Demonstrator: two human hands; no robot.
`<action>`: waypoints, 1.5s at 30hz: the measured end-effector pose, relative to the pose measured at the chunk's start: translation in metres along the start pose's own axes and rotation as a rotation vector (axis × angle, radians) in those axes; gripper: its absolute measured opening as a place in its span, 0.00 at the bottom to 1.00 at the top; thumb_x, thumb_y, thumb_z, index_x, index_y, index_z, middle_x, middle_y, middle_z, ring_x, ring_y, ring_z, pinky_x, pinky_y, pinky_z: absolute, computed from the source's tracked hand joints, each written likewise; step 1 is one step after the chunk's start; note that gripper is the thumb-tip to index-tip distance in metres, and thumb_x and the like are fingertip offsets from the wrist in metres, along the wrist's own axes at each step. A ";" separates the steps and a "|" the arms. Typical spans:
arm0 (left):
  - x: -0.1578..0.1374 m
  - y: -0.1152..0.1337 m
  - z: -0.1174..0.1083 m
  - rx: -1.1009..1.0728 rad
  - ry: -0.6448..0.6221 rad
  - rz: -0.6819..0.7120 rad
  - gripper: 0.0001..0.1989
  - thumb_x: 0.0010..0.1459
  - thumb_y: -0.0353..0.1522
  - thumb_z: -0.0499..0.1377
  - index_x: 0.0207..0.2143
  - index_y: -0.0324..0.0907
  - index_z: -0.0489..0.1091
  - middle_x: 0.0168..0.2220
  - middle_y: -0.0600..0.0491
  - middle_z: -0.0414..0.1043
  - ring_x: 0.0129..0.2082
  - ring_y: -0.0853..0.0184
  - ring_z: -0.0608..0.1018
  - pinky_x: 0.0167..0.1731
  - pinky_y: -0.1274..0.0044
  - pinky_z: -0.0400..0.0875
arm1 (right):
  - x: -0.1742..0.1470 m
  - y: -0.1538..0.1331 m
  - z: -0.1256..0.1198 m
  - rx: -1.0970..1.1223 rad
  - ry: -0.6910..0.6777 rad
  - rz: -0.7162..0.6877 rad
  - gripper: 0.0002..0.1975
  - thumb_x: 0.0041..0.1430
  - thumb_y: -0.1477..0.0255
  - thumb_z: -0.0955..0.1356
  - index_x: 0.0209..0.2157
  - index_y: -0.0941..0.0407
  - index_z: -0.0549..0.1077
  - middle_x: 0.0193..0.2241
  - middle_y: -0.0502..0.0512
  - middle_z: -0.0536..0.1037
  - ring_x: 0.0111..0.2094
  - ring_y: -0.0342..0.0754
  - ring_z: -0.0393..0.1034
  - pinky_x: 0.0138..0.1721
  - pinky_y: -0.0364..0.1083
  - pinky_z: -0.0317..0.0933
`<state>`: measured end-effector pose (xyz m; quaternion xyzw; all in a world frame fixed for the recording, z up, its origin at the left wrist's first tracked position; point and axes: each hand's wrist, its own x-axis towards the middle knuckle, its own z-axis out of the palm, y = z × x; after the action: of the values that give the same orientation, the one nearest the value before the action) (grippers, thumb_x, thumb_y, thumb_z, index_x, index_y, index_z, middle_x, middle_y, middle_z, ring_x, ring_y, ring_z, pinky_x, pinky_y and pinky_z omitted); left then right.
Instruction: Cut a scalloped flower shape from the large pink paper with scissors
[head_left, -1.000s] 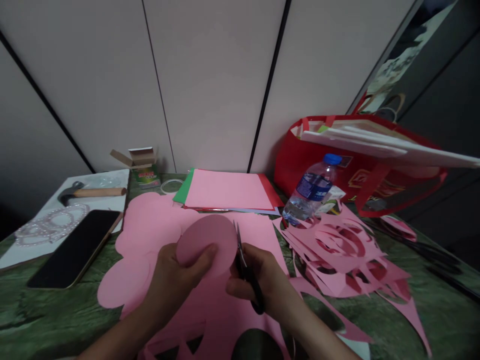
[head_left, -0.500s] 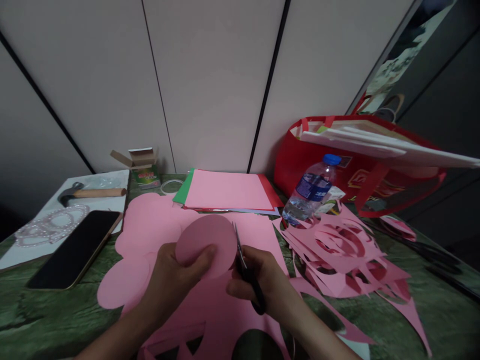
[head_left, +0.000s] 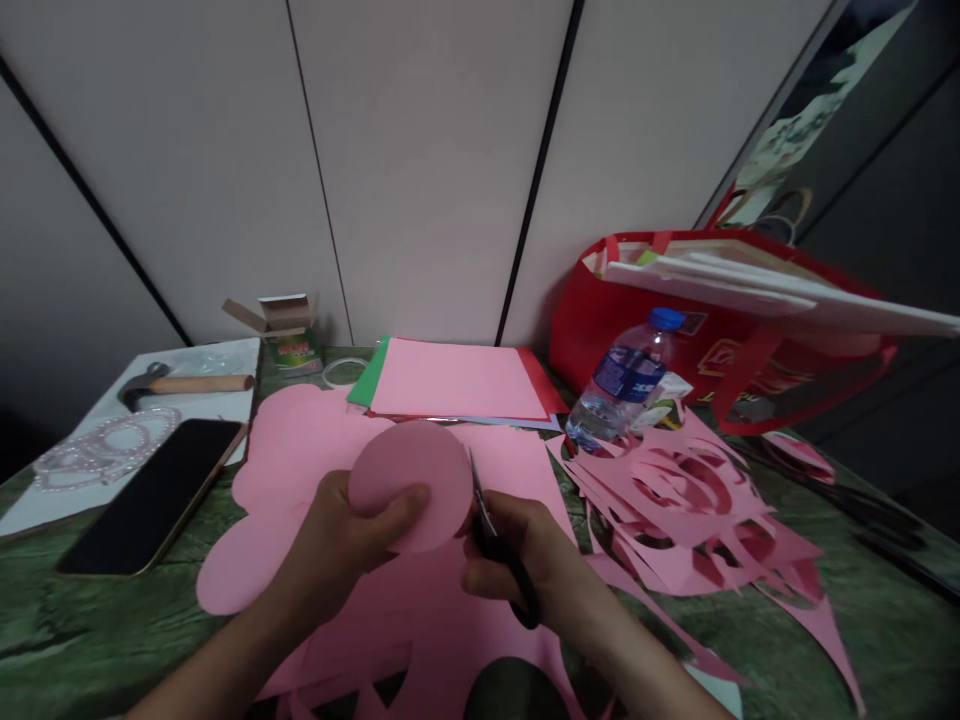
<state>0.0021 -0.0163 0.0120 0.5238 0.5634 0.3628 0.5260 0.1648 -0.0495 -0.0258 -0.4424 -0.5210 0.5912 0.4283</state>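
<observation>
The worktop is green with a dark, streaky, wood-like grain. At far left a flat white board bears looped strings of pearly pink beads and a hammer with a smooth wooden handle and a dark metal head. A phone, a glossy black slab with rounded corners, lies partly over the board. Beyond it stands a green-printed card box, its flaps open. Next come overlapping rounds of matt pink paper, smooth and scalloped in outline.

The left hand has its grip pinching the disc, thumb laid across the near face, the other fingers behind. The disc is plain pink paper, nearly circular, flat and unmarked, duskier than the sheets beneath. It is held above them, reaching right past the thumb, its right edge just beside the blades of the scissors. I cannot tell whether blades and paper touch. The right hand has its grip closed around the black loop handles, the thin metal blades pointing away from the body.

Further right stand a clear, ribbed plastic bottle with a blue cap, a curling heap of pink scraps and a red bag.
</observation>
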 end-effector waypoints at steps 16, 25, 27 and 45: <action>0.000 0.003 -0.003 0.058 -0.072 -0.002 0.15 0.38 0.41 0.61 0.16 0.37 0.68 0.12 0.58 0.61 0.14 0.73 0.64 0.14 0.81 0.60 | -0.002 -0.003 -0.001 -0.009 0.003 0.002 0.10 0.40 0.74 0.72 0.25 0.57 0.68 0.16 0.43 0.65 0.18 0.38 0.56 0.19 0.38 0.51; 0.003 0.001 -0.004 0.077 -0.102 -0.019 0.15 0.38 0.41 0.62 0.16 0.38 0.65 0.13 0.59 0.58 0.14 0.74 0.63 0.13 0.82 0.58 | 0.002 0.003 0.001 0.020 0.058 0.051 0.09 0.39 0.72 0.72 0.23 0.58 0.67 0.13 0.42 0.65 0.14 0.38 0.58 0.16 0.38 0.52; 0.003 0.001 -0.004 0.111 -0.078 -0.001 0.16 0.39 0.41 0.61 0.14 0.39 0.62 0.12 0.61 0.56 0.13 0.75 0.60 0.12 0.82 0.55 | 0.003 0.001 0.002 0.027 0.142 0.047 0.08 0.41 0.71 0.70 0.21 0.58 0.66 0.12 0.42 0.64 0.14 0.39 0.60 0.15 0.38 0.53; 0.002 -0.006 0.002 0.128 0.085 0.218 0.28 0.54 0.48 0.46 0.08 0.42 0.53 0.08 0.60 0.51 0.11 0.74 0.58 0.14 0.79 0.52 | -0.002 0.000 0.017 0.164 -0.014 0.029 0.15 0.43 0.66 0.72 0.27 0.58 0.65 0.18 0.46 0.68 0.20 0.40 0.63 0.22 0.40 0.55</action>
<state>0.0024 -0.0159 0.0051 0.5987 0.5469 0.4029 0.4245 0.1487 -0.0559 -0.0247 -0.4092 -0.4673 0.6412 0.4507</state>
